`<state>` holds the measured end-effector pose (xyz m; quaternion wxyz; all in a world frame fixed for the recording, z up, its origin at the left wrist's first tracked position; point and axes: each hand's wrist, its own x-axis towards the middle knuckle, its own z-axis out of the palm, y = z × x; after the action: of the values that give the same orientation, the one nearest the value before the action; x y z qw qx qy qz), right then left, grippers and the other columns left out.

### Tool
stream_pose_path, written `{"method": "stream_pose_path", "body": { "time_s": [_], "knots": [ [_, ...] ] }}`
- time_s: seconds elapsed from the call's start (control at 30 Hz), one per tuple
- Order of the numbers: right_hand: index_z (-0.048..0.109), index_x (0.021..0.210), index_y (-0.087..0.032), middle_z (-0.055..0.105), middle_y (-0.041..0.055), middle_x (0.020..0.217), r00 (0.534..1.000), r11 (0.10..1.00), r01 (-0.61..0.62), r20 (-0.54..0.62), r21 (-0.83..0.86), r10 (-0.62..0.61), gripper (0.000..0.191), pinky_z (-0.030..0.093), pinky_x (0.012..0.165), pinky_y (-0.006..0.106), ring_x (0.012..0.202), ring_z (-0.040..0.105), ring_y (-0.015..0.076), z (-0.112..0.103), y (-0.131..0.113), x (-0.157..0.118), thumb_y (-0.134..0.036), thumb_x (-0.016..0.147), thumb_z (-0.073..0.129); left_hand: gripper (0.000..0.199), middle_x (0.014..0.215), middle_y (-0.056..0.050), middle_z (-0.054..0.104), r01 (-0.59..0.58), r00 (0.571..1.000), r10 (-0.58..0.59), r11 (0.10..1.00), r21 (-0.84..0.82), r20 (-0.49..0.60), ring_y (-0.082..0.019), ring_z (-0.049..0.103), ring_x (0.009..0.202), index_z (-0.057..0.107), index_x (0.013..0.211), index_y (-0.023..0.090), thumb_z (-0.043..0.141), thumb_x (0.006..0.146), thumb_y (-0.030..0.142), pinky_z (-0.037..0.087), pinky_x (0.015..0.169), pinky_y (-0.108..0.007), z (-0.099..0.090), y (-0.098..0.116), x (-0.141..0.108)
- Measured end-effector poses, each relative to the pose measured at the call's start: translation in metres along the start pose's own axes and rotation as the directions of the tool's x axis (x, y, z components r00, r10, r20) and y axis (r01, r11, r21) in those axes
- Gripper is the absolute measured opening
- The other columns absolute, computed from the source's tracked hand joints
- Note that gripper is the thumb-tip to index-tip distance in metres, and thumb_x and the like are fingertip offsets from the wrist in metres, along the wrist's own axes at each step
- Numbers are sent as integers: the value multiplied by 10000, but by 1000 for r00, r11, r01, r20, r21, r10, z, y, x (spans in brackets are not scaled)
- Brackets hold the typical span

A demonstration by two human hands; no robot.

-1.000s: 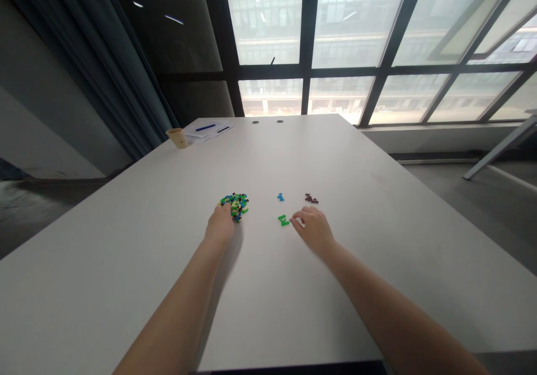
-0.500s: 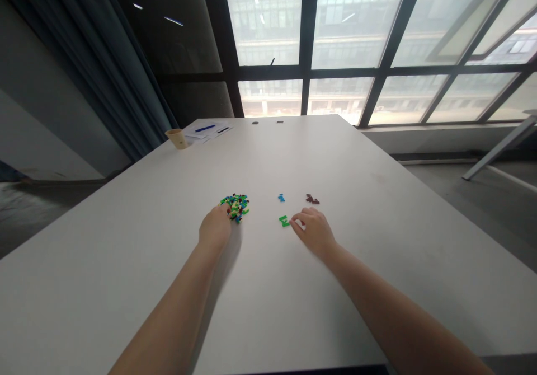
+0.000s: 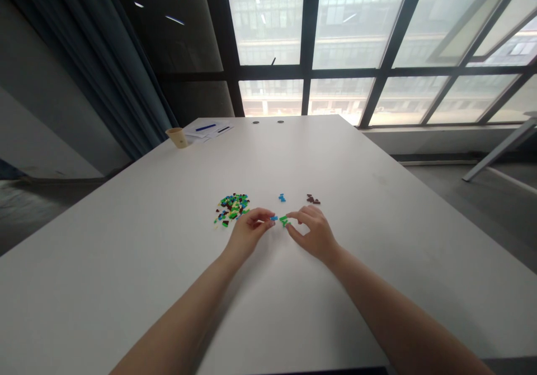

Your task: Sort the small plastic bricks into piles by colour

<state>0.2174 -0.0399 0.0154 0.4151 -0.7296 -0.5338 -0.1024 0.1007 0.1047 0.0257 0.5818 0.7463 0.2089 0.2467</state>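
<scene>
Between the thumb and index finger of my left hand (image 3: 250,228) is a small blue toy brick (image 3: 274,218), held just left of a few green bricks (image 3: 284,220). My right hand (image 3: 312,228) is at the right side of these green bricks. Its thumb and index finger are apart, with the tips beside or touching them; I cannot tell which. Behind my left hand lies a mixed pile of small bricks (image 3: 232,204) in green, blue, brown and cream. A little blue group (image 3: 282,197) and a dark brown group (image 3: 312,199) lie farther back.
All of this lies on a wide white table (image 3: 268,162). A paper cup (image 3: 178,137) stands at the far left edge, near papers (image 3: 201,135) with a blue pen (image 3: 205,127) on top. Two small round discs (image 3: 281,121) sit at the far edge.
My left hand has moved right from the pile and now holds a blue brick near the green ones. The pile is more spread at its near side. My right hand's fingertips have spread slightly.
</scene>
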Motion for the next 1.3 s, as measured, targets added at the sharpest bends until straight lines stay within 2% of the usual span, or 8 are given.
{"method": "stream_pose_path", "body": {
  "time_s": [0.2, 0.47, 0.77, 0.93, 1.03, 1.13, 1.23, 1.3],
  "knots": [
    [657, 901, -228, 560, -5, 668, 1000, 986, 24, -18, 163, -22, 154, 415, 705, 282, 691, 517, 140, -5, -12, -3, -270, 763, 602, 163, 739, -6, 629, -37, 997, 37, 999, -7, 65, -113, 564, 687, 619, 733, 172, 690, 645, 290, 459, 639, -229, 7, 5, -9],
    [672, 863, -235, 572, -3, 651, 999, 981, 14, -41, 193, -6, 120, 422, 699, 290, 671, 518, 138, -5, -9, -3, -268, 776, 597, 147, 782, -19, 657, -85, 993, 76, 991, 99, 95, -129, 574, 710, 644, 752, 182, 669, 674, 303, 457, 679, -252, 5, 5, -11],
    [664, 802, -223, 578, -3, 642, 999, 980, 10, -40, 197, -2, 75, 416, 684, 282, 668, 520, 137, -6, -14, -3, -247, 771, 600, 155, 770, -11, 640, -129, 983, 112, 985, 112, 144, -128, 579, 725, 622, 787, 187, 657, 697, 309, 456, 680, -246, 7, 7, -12],
    [654, 742, -213, 520, -16, 599, 985, 979, -141, -80, 145, 154, 74, 404, 649, 262, 625, 499, 130, -1, -6, 2, -271, 743, 607, 211, 857, -32, 643, -103, 994, 108, 961, 256, -5, -152, 595, 787, 601, 879, 191, 542, 782, 369, 472, 705, -274, -10, 0, -1],
    [650, 714, -213, 494, -28, 582, 946, 950, -312, -83, 36, 314, 86, 385, 614, 247, 593, 491, 122, 4, 7, 13, -286, 717, 606, 235, 913, -55, 638, -39, 985, 113, 883, 467, -131, -178, 586, 843, 600, 905, 184, 430, 842, 335, 472, 753, -312, -31, -7, 12],
    [666, 743, -233, 553, -19, 617, 901, 891, -433, -24, -139, 434, 113, 371, 647, 265, 632, 529, 137, 11, 16, 30, -313, 720, 589, 238, 1019, -74, 616, 5, 985, 116, 732, 681, -131, -211, 542, 965, 614, 953, 188, 412, 837, 241, 438, 864, -354, -48, -17, 22],
    [681, 811, -250, 651, 12, 737, 853, 811, -472, 53, -347, 519, 157, 355, 733, 310, 756, 578, 171, 20, 19, 48, -339, 757, 563, 276, 1110, -88, 576, 65, 989, 78, 531, 845, -124, -272, 456, 1065, 639, 1008, 210, 442, 815, 221, 413, 875, -404, -56, -26, 24],
    [686, 846, -246, 685, 37, 818, 826, 763, -464, 90, -450, 556, 172, 337, 782, 339, 840, 591, 194, 27, 19, 58, -326, 777, 550, 293, 1152, -94, 552, 105, 989, 47, 445, 889, -141, -307, 417, 1082, 648, 1035, 230, 466, 805, 248, 421, 823, -428, -58, -30, 23]
  ]
}}
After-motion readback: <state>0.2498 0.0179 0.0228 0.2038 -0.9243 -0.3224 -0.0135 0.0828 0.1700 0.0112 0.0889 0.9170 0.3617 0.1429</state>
